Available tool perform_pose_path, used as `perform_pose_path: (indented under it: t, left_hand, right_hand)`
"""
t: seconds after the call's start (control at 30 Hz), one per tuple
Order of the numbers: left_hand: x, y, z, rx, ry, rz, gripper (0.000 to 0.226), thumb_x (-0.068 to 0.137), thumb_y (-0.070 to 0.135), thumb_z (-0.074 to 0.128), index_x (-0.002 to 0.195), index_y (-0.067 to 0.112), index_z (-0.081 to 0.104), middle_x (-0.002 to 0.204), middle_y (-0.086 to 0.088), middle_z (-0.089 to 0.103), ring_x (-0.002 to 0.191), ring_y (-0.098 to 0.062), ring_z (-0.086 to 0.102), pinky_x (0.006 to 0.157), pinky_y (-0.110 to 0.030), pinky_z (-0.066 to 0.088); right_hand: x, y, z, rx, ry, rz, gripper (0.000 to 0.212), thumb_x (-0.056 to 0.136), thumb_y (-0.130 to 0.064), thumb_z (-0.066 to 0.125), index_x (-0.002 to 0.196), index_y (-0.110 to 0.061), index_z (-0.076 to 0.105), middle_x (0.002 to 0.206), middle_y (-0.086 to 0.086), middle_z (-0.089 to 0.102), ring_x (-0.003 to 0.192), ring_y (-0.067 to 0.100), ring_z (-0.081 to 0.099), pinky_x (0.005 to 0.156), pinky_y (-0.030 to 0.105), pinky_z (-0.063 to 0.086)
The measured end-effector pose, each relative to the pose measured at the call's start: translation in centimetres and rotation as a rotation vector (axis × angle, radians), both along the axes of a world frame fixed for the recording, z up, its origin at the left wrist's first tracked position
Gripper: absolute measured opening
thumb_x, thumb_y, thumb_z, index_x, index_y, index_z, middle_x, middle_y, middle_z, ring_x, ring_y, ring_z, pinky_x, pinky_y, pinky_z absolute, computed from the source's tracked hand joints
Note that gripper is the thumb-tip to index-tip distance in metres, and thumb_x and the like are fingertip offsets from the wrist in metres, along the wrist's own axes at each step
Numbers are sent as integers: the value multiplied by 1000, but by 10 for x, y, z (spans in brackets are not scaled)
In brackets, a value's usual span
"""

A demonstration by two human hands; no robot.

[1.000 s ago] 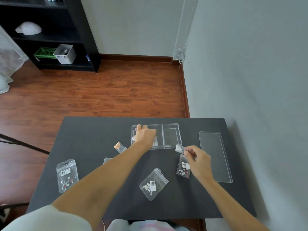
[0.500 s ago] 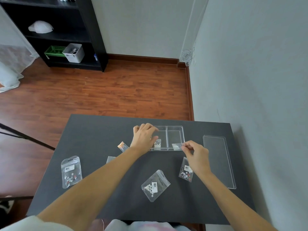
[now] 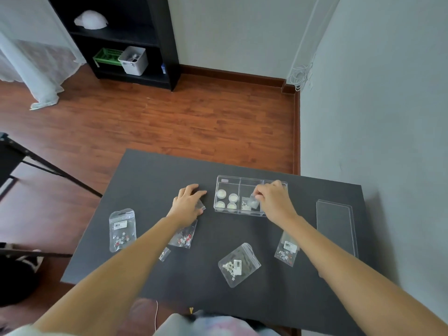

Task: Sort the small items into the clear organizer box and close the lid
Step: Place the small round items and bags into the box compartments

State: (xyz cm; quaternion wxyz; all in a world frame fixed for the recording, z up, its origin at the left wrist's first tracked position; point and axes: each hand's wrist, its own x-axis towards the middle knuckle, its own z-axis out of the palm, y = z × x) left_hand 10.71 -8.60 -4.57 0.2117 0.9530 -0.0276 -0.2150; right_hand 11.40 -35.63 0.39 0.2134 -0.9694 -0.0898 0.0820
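Table: dark table (image 3: 150, 180) filling the lower middle, its right edge close to the grey wall (image 3: 375, 117); bare surface lies along the far left and near edge.
Lid: clear lid (image 3: 335, 226) lies flat at the right, well apart from the box, long axis running away from the person.
Organizer box: clear organizer box (image 3: 226, 180) sits toward the far edge of the table, open, long axis running left to right; three compartments show, and the far right one is partly hidden by the right hand.
Left compartment: four small round containers (image 3: 226, 201) in a two-by-two group.
Middle compartment: a small bag (image 3: 252, 203) over loose pale pieces.
Loose bags: one bag (image 3: 121, 230) near the left edge, one (image 3: 238, 264) near the front middle, one (image 3: 286, 249) beside the right forearm, one (image 3: 183, 236) partly under the left wrist, a tiny one (image 3: 164, 253) just beside that forearm.
Right hand: right hand (image 3: 272, 198) over the middle compartment, fingertips pinched closed on the top of the small bag.
Left hand: left hand (image 3: 188, 202) on the table left of the box, fingers curled over a small clear packet (image 3: 201, 206); whether it is gripped I cannot tell.
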Motion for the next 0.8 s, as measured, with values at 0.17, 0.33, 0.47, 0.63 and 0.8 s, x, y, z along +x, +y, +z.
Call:
perform_pose_path:
  t: [0.17,0.33,0.47,0.63,0.8]
  left_hand:
    - [4,-1,-2,-95,23,47,58,85,10,70,138,20,48,132,-6,35,119,-24,39,107,-35,40]
    - [7,0,5,-99,71,72,44,84,10,69,123,23,52,116,-2,41,90,-21,52,82,-32,45]
    - [5,-2,11,-93,54,88,22,87,6,62,106,17,61,107,-6,53,94,-25,57,80,-34,48]
    - [2,-2,25,-103,-12,143,22,85,0,51,94,12,68,95,-5,65,94,-29,63,78,-31,50]
    - [14,-14,62,-99,-197,142,28,95,9,51,117,13,69,110,-10,63,106,-27,59,88,-39,51]
  right_hand:
    - [7,7,-11,-234,31,158,18,94,-7,53,93,-15,69,87,1,70,100,23,41,93,38,32]
    - [9,13,-17,-368,-40,186,18,84,4,59,85,-13,66,78,1,62,92,23,37,84,36,29]
    - [8,14,-19,-360,-109,145,30,70,11,63,88,-11,55,78,8,50,74,13,3,74,32,25]
    - [5,13,-17,-407,-92,187,33,72,10,60,94,-13,56,83,7,60,88,22,28,81,37,29]
    - [-2,-10,3,-339,-206,150,20,85,-7,62,101,-19,63,111,-4,64,113,25,45,91,36,21]
